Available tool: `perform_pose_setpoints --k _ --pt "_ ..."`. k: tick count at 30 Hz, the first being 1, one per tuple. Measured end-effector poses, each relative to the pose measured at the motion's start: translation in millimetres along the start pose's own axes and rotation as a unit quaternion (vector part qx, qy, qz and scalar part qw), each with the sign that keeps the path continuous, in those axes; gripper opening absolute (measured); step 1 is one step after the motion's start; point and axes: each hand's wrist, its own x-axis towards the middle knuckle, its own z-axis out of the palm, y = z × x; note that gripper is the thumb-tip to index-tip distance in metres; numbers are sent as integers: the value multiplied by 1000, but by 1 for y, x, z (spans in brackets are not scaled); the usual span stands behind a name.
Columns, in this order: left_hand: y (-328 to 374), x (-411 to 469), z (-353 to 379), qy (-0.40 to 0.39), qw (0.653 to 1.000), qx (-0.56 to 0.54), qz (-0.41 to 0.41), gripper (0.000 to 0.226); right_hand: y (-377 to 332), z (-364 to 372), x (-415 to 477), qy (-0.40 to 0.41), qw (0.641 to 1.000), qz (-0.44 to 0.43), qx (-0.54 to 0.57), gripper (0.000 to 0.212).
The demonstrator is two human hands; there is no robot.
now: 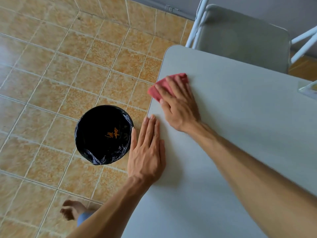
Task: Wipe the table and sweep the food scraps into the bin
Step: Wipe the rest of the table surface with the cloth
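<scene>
A grey table (240,126) fills the right side of the view. My right hand (178,107) presses flat on a red cloth (162,85) at the table's left edge; part of the cloth hangs past the edge. My left hand (147,148) lies flat with fingers together along the same edge, nearer to me, half over the floor, holding nothing. On the floor just left of the table stands a round bin (103,134) lined with a black bag. Orange food scraps (113,133) lie at its bottom.
A grey folding chair (240,38) with white legs stands at the table's far side. A clear object (308,89) pokes in at the right edge of the table. My bare foot (72,210) is on the orange tiled floor (51,74).
</scene>
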Motion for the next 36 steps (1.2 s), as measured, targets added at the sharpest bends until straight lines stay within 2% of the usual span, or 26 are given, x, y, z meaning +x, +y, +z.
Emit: perform_pose_setpoints --k 2,3,5,7,8,9,11,13,14,15,16,18,20,21,22,23,25,27,28,29,30,32,33,34,35,36 --pt "0 3 -1 0 1000 -3 4 58 26 -9 13 -24 996 -79 -23 55" --pt "0 4 -1 2 1000 -3 7 58 42 -12 21 -18 997 -64 -33 56" --pt "1 4 -1 5 1000 1 9 57 63 -18 31 19 998 59 -23 59" --pt "1 3 0 6 1000 3 8 57 55 -16 32 49 977 208 -2 59" --pt "1 2 0 6 1000 3 9 57 40 -12 29 60 968 244 1 59" --pt "0 2 0 8 1000 2 10 57 24 -9 22 68 969 236 5 60" --pt "-1 1 0 9 1000 -1 9 58 -2 -1 -3 56 995 88 4 58" --pt "-2 0 1 9 1000 0 10 58 -2 -1 -31 4 996 -86 -14 53" --pt "-2 0 1 10 1000 1 10 58 8 -5 -38 -16 991 -134 -20 52" --pt "-2 0 1 10 1000 0 11 58 22 -7 -43 -19 989 -143 -24 52" --pt "-2 2 1 9 1000 -2 13 58 37 -9 -49 -3 993 -111 -31 52" --pt "-2 3 1 9 1000 -7 13 58 62 -12 -63 57 997 45 -34 52" --pt "-2 1 2 12 1000 -8 14 58 60 -10 -82 125 967 220 -35 52" --pt "-2 0 2 14 1000 -7 16 58 46 -6 -90 151 951 269 -26 53" --pt "-2 0 3 16 1000 -6 18 58 27 -3 -97 162 947 277 -8 53" --pt "-3 0 4 18 1000 -6 20 58 7 0 -105 152 960 234 16 51" --pt "-4 0 5 20 1000 -5 20 58 -17 0 -122 101 991 64 66 45" --pt "-4 2 6 23 1000 -2 18 57 -2 -5 -123 71 994 -57 56 41" --pt "-3 3 5 25 1000 0 18 57 12 -6 -119 80 995 -51 37 41" --pt "-2 4 3 25 999 1 20 57 28 -6 -111 105 994 0 20 41" --pt "-1 4 0 25 999 2 23 57 40 -7 -102 136 987 80 9 41" --pt "-4 -3 -10 23 999 5 29 57 44 -8 -84 179 951 254 5 45" --pt "-7 -10 -15 22 999 6 31 57 37 -6 -76 185 933 307 11 48" --pt "-12 -20 -21 22 999 5 30 57 25 -3 -71 183 927 327 18 51" --pt "-17 -33 -26 25 999 0 24 57 11 0 -67 172 935 309 27 53" --pt "-23 -47 -30 29 999 -6 16 57 -3 3 -66 156 953 256 40 55"
